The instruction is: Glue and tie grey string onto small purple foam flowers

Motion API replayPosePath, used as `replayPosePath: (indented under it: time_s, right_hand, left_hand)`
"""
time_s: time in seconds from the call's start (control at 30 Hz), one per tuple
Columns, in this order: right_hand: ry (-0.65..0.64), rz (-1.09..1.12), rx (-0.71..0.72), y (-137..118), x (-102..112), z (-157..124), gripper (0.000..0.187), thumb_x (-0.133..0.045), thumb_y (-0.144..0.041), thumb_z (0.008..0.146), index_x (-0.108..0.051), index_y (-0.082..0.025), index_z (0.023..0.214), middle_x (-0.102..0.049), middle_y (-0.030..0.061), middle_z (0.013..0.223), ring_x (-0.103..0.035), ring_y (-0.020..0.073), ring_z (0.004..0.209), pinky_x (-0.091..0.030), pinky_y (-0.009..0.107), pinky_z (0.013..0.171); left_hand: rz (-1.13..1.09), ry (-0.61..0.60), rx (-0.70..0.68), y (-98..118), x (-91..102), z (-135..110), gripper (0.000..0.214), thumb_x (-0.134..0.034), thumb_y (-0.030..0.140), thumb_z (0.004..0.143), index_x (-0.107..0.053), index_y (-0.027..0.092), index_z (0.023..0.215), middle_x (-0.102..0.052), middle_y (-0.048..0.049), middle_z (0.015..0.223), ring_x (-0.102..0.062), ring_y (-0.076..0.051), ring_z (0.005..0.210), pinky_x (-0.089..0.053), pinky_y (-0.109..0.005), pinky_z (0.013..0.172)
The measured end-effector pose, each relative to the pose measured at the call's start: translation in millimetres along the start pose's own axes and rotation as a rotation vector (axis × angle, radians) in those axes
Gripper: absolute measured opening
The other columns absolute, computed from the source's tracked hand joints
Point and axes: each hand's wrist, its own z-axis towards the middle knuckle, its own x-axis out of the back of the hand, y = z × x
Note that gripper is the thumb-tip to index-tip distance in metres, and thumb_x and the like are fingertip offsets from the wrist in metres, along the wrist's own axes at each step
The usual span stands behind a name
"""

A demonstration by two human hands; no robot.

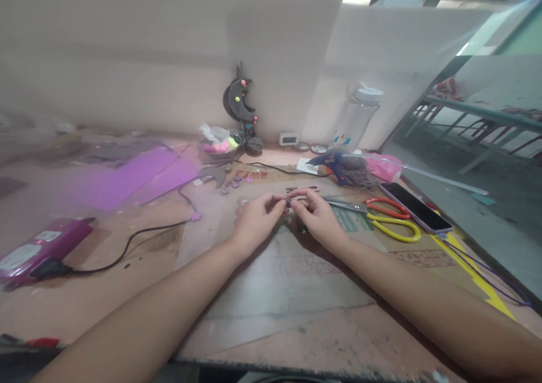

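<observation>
Beside hands, scissors (387, 218), phone (415, 206), glue gun (332, 163)

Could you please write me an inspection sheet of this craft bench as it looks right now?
Surface: table with cardboard sheet under the hands.
Job's things: small purple piece pinched between both hands.
Clutter: scissors, phone, glue gun, purple foam sheets, water bottle, bowl of scraps.
Hands: left hand and right hand, fingertips meeting.
Cables: black cable from a pink device.
Surroundings: crescent moon ornament against the wall.
</observation>
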Motion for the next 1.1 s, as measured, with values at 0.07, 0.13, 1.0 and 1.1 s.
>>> replayPosePath:
  time_s: [0.07,0.13,1.0,1.1]
  right_hand:
    - [0.019,-0.002,-0.014,0.9,0.5,1.4,0.026,-0.056,-0.041,0.088,-0.055,-0.019,0.1,-0.05,-0.007,0.056,-0.043,0.01,0.047,-0.031,0.023,0.047]
    - [0.056,-0.045,-0.009,1.2,1.3,2.4,0.024,-0.057,-0.041,0.087,-0.056,-0.019,0.095,-0.053,-0.0054,0.058,-0.047,0.0105,0.05,-0.033,0.023,0.049]
    - [0.058,-0.068,0.085,1.7,6.9,0.6,0.038,-0.039,-0.047,0.097,-0.063,-0.018,0.098,-0.049,-0.0029,0.061,-0.045,0.0125,0.056,-0.036,0.026,0.053]
    - [0.067,-0.101,0.089,3.5,5.7,2.5,0.027,-0.051,-0.041,0.092,-0.064,-0.018,0.096,-0.06,0.0005,0.074,-0.054,0.0139,0.066,-0.041,0.026,0.061]
  left_hand:
    - [-0.014,-0.009,-0.004,0.1,-0.7,-0.3,0.02,-0.056,0.03,0.087,-0.068,0.017,0.095,-0.074,-0.005,0.088,-0.069,-0.018,0.082,-0.052,-0.027,0.074]
    - [-0.056,-0.015,0.005,0.2,-1.4,-0.4,0.019,-0.057,0.031,0.086,-0.068,0.017,0.095,-0.074,-0.0051,0.088,-0.069,-0.017,0.081,-0.053,-0.027,0.074]
    - [-0.198,-0.008,0.068,-0.6,-2.1,2.0,0.019,-0.063,0.033,0.082,-0.064,0.015,0.089,-0.07,-0.0039,0.082,-0.065,-0.013,0.072,-0.052,-0.024,0.068]
    - [-0.182,0.004,0.061,-2.5,-1.9,2.8,0.02,-0.064,0.034,0.081,-0.064,0.016,0.088,-0.071,-0.0035,0.081,-0.065,-0.014,0.072,-0.052,-0.024,0.067]
